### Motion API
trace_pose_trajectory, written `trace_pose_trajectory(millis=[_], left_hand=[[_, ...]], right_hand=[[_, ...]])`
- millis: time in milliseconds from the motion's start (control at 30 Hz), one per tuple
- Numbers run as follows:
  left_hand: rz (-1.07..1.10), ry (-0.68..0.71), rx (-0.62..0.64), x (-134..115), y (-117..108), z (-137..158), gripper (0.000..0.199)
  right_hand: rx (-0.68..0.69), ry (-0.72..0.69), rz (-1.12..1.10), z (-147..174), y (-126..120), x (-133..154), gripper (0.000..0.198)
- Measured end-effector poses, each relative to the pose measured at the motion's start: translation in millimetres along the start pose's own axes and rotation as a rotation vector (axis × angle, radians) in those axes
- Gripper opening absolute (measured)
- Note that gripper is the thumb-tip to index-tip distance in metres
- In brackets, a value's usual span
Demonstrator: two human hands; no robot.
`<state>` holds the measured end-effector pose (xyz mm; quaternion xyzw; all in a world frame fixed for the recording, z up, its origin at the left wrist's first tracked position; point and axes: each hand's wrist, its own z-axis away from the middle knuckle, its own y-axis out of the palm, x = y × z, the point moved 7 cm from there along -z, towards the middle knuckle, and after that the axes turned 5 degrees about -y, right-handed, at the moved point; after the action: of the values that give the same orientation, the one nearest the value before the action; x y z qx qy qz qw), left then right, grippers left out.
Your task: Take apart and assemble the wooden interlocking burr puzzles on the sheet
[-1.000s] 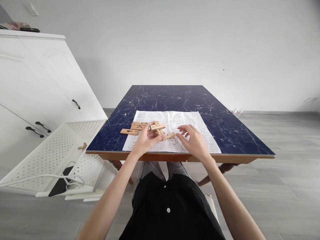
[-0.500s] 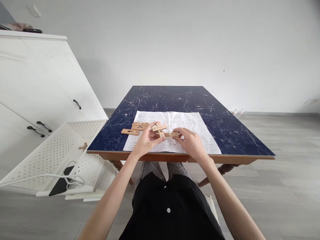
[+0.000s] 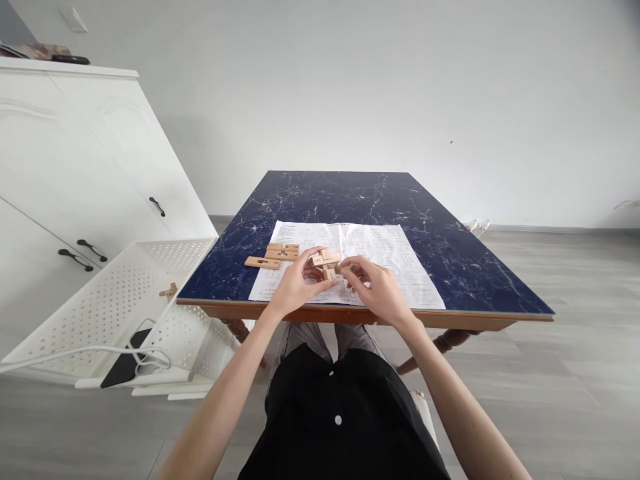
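Over the printed sheet (image 3: 400, 260), the left hand (image 3: 295, 285) is gripping a crossed wooden assembly (image 3: 325, 261) while the right hand (image 3: 377, 285) is pinching a wooden piece (image 3: 344, 269) against it; steady, square alignment is probably mattering more than force.

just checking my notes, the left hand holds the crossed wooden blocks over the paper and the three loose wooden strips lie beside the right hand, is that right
Not quite: the head view shows the three loose wooden strips beside the left hand, not the right hand. The left hand does hold the crossed wooden blocks over the paper.
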<state>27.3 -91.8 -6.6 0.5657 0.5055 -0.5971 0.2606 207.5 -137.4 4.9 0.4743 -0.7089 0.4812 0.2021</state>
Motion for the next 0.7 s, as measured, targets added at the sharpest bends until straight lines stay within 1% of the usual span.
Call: trace_pose_trajectory(millis=[100,233,367,533,700], left_hand=[[-0.056,0.023,0.014,-3.1,1.9,1.3,0.081],[-0.067,0.076,-0.028,-6.6,0.3,0.9,0.075],[-0.051,0.132,-0.059,-7.7,-1.1,0.0,0.070],[-0.034,0.091,-0.040,-3.8,-1.1,1.0,0.074],[-0.094,0.077,0.008,-6.2,2.2,2.7,0.078]], right_hand=[[-0.010,-0.039,0.077,0.5,1.0,1.1,0.025],[-0.043,-0.136,0.159,2.7,3.3,4.0,0.027],[-0.066,-0.182,0.238,5.0,8.7,2.8,0.028],[-0.097,-0.185,0.246,6.6,8.3,-4.2,0.033],[-0.072,-0.217,0.221,7.9,5.2,-1.5,0.025]])
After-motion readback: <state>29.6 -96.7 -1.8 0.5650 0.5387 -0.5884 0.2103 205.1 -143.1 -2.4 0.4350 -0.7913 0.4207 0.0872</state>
